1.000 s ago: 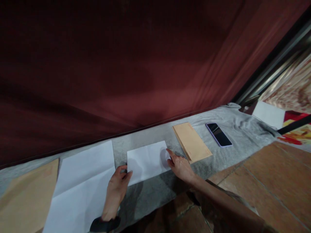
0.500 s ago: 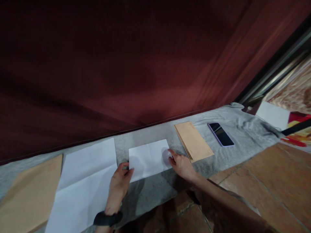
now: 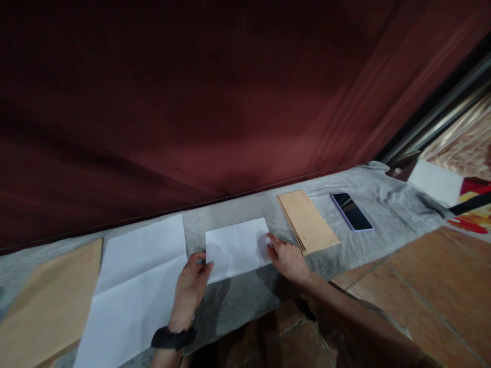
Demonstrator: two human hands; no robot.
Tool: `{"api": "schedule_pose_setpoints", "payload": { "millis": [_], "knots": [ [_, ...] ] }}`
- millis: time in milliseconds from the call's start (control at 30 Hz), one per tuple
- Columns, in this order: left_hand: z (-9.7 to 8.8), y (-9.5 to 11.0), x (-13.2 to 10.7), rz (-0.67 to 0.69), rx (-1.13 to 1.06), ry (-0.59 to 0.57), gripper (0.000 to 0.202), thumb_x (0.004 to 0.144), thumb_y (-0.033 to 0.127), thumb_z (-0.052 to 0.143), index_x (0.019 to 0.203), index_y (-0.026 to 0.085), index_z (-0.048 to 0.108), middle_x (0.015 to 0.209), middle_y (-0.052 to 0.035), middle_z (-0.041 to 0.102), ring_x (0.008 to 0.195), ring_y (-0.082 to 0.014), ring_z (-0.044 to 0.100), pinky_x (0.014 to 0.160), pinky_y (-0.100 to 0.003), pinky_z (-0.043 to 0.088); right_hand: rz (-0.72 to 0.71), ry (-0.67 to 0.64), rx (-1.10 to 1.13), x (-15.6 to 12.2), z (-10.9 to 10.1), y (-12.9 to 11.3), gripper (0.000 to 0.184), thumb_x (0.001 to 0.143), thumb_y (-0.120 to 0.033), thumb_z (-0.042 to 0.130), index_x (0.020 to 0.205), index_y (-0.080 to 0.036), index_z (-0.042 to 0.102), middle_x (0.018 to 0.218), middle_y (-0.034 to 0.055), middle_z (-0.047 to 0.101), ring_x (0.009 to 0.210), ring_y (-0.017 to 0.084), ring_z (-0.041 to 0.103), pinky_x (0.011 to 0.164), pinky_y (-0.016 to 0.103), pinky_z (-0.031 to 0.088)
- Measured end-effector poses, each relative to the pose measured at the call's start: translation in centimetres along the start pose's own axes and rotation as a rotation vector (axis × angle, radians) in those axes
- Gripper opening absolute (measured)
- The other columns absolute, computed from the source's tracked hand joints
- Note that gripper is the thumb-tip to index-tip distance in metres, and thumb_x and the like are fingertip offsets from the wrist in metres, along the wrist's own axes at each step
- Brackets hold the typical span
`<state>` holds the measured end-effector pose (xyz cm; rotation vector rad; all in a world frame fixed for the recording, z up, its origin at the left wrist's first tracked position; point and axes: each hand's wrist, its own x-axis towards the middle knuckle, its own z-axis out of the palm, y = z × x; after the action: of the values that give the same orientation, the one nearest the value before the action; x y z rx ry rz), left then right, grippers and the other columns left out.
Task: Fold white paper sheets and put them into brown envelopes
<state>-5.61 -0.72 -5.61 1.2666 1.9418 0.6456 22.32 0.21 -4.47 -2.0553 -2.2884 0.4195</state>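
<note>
A folded white sheet of paper (image 3: 237,248) lies flat on the grey cloth, between my two hands. At its left edge my left hand (image 3: 191,281), with a dark band on the wrist, has its thumb on top and its fingers curled at the edge. My right hand (image 3: 287,259) pinches the right edge with thumb and index finger, the other fingers curled in. Just right of that hand lies a small stack of brown envelopes (image 3: 309,222). A larger white sheet (image 3: 134,291) with a crease across it is spread out left of my left hand.
A large brown envelope (image 3: 57,301) lies at the far left, beside the large sheet. A phone (image 3: 352,211) in a purple case rests on the grey cloth (image 3: 399,214) at the right. Dark red fabric (image 3: 230,112) rises behind; brown floor tiles (image 3: 433,286) show at lower right.
The view has shifted slightly, so everything sits a little further right and higher. Both hands keep their places at the folded sheet's edges.
</note>
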Motion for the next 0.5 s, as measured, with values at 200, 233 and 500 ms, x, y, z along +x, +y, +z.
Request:
{"api": "schedule_pose_setpoints", "payload": {
  "millis": [200,233,500],
  "knots": [
    [-0.2,0.6,-0.2,-0.024,-0.014,0.015,0.016,0.084,0.026,0.061,0.100,0.023,0.058,0.067,0.0040,0.062,0.058,-0.0149,0.059,0.055,-0.025,0.039,-0.020,0.029,-0.045,-0.1,0.5,-0.3,0.048,0.104,-0.031,0.035,0.148,-0.018,0.049,0.108,0.0147,0.075,0.091,0.025,0.074,0.077,0.032,0.055],
    [-0.2,0.6,-0.2,-0.025,-0.012,0.018,0.016,0.083,0.026,0.061,0.099,0.023,0.059,0.067,0.0040,0.062,0.058,-0.0148,0.058,0.055,-0.025,0.039,-0.024,0.035,-0.052,-0.2,0.6,-0.3,0.048,0.104,-0.030,0.035,0.148,-0.018,0.049,0.110,0.0150,0.075,0.091,0.025,0.073,0.079,0.033,0.055],
    [-0.1,0.6,0.1,-0.030,0.022,0.019,0.017,0.083,0.025,0.060,0.100,0.023,0.058,0.067,0.0041,0.062,0.058,-0.0148,0.058,0.056,-0.025,0.039,-0.143,0.221,-0.145,-0.1,1.3,-0.3,0.045,0.101,-0.024,0.043,0.142,-0.011,0.055,0.136,0.0206,0.061,0.121,0.033,0.057,0.102,0.050,0.045]
  ]
}}
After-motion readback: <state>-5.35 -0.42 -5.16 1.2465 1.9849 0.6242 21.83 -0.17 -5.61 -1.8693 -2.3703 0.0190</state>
